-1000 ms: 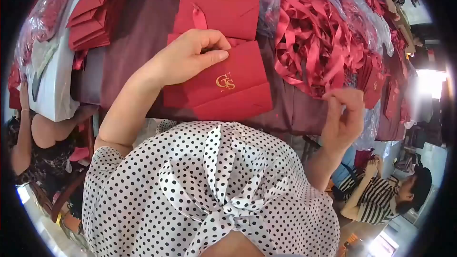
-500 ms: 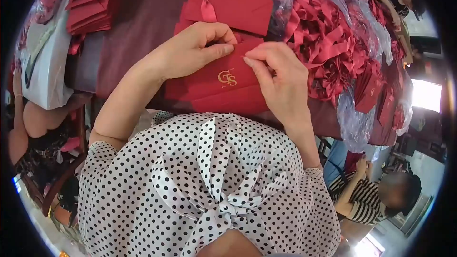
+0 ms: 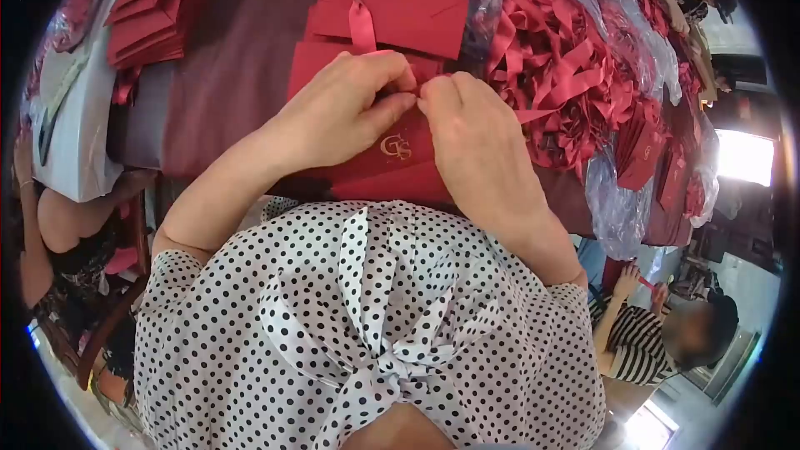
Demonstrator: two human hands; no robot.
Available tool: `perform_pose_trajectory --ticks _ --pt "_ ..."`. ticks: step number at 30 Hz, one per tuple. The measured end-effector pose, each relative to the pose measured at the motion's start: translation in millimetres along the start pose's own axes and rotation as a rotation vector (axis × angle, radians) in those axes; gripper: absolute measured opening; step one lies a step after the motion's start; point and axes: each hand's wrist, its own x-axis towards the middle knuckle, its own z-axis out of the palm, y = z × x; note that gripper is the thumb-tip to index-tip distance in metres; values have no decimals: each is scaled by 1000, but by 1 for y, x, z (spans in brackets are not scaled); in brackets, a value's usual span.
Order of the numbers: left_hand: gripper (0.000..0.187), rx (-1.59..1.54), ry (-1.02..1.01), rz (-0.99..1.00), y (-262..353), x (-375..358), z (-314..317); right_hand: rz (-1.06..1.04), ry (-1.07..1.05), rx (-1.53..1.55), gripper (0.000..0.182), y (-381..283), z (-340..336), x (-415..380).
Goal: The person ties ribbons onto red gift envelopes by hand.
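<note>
My left hand [image 3: 350,108] and my right hand [image 3: 479,133] meet fingertip to fingertip over a flat red paper bag with a gold monogram [image 3: 396,147]. Both are closed in a pinch at the bag's upper part. What lies between the fingertips is too small and too covered to name. Just beyond my hands is another red bag [image 3: 417,8], with a gold monogram and a red ribbon [image 3: 362,27] threaded through a hole. More red paper lies under the bag at my hands, partly hidden by them.
Loose red ribbons [image 3: 558,75] spill from clear plastic [image 3: 617,208] on the right. Stacked red bags [image 3: 154,12] stand at the far left, near a white bag [image 3: 75,137]. A person in a striped top [image 3: 637,337] sits at the right; another person's arm [image 3: 33,258] shows left.
My right hand has moved left and turned over more, bringing its fingertips against those of my left hand. The left hand has shifted slightly. The view has moved a little.
</note>
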Motion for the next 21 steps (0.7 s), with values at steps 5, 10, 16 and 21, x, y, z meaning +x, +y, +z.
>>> perform_pose_trajectory --ticks 5,10,16,21 --pt "12 0 105 47 11 -6 0 49 6 313 12 8 -2 10" --pt "12 -494 -66 -69 4 -9 -9 -48 0 381 20 15 4 -1" --pt "12 -171 -296 75 3 12 -22 -68 51 347 20 9 1 -4" --pt "6 68 -297 294 10 12 -21 -12 -34 386 23 9 -11 -8"
